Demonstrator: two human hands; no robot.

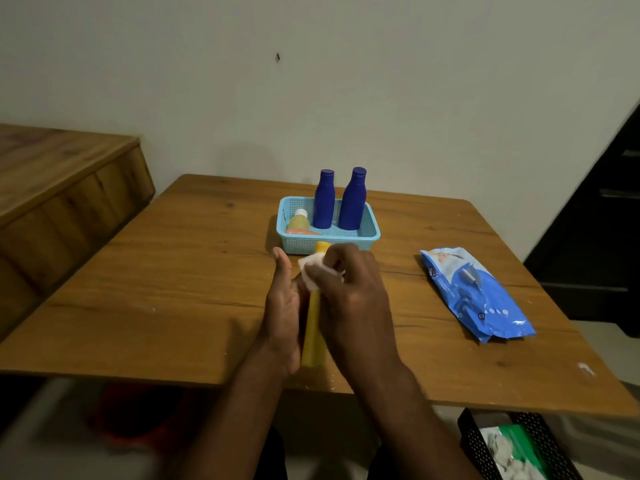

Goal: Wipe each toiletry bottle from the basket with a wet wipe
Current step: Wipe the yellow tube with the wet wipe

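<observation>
From the head camera, a light blue mesh basket [370, 233] is sitting on the wooden table [173, 271], holding two dark blue bottles [323, 200] standing upright and a small yellowish bottle [298, 221] leaning at its left end. Just in front, the left hand [284, 306] is cradling a long yellow bottle [313, 336], thumb raised, while the right hand [349, 292] is curling its fingers around a white wet wipe [310, 271] pressed against it. A glossy blue wipes pack [478, 292] is lying flat to the right, near a plain pale wall [311, 81].
</observation>
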